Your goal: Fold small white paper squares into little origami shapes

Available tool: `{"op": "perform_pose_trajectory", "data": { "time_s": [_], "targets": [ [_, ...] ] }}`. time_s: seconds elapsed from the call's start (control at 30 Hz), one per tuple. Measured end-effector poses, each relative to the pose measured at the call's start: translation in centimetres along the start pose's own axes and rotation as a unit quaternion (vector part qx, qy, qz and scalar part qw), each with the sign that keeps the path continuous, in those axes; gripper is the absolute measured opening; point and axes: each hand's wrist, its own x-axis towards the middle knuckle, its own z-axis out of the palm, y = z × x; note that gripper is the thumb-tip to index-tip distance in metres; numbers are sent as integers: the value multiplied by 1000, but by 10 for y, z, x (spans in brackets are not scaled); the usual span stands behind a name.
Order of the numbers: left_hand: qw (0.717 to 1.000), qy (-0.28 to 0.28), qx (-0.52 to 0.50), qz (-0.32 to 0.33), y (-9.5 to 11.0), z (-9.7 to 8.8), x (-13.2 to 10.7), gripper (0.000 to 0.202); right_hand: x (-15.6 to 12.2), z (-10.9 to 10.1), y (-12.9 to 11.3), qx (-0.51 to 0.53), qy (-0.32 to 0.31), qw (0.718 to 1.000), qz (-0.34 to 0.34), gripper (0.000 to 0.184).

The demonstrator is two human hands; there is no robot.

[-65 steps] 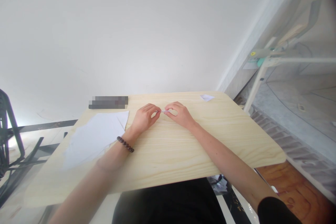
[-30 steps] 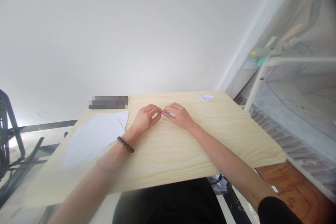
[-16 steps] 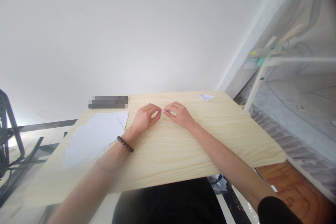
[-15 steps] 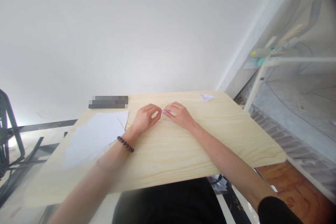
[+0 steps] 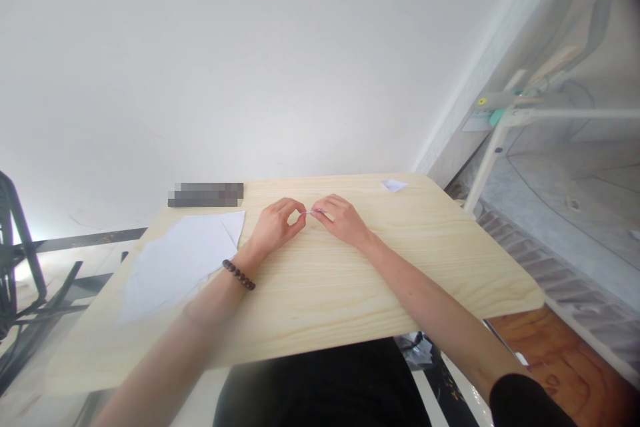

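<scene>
My left hand (image 5: 274, 225) and my right hand (image 5: 343, 219) meet at the far middle of a light wooden table (image 5: 320, 293). Both pinch a small, thin piece of white paper (image 5: 314, 213) between their fingertips, just above the tabletop. The paper piece is mostly hidden by the fingers. A dark bead bracelet (image 5: 239, 274) circles my left wrist.
White paper sheets (image 5: 180, 260) lie on the table's left part. A small folded white paper (image 5: 393, 185) rests near the far right corner. A blurred dark strip (image 5: 205, 194) sits at the far left edge. A black chair frame (image 5: 20, 273) stands left; a white stand (image 5: 493, 147) right.
The hands stay in the same spot, with only slight finger shifts on the small paper piece. Nothing else has moved.
</scene>
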Motion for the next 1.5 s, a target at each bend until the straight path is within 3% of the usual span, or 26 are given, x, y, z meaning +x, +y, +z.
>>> {"op": "perform_pose_trajectory", "data": {
  "time_s": [1.5],
  "targets": [
    [999, 22, -10, -25, -1, 0, -1, 7, 0, 0, 0, 3, 2, 1000, 2, 14]
  ]
}}
